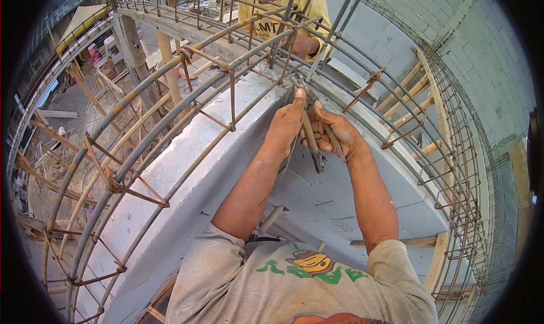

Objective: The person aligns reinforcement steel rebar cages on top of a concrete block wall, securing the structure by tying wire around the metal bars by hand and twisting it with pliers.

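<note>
A pair of worn pincers (308,132) points jaws-up at the corner where the rebar meets the white wall top. My left hand (287,121) closes near the head of the tool, its thumb along the upper part. Around the handles wrap the fingers of my right hand (339,130). Thin strands of wire hang beside my left hand. The jaws reach the steel bars (283,79) at the corner; whether they grip a wire there is too small to tell.
Curved rebar cages (161,120) run along the wall (187,145) at left, and more bars (391,94) line the right side. Across the corner stands a person in a yellow shirt (317,12). Timber props (165,57) and a block wall (481,57) surround the spot.
</note>
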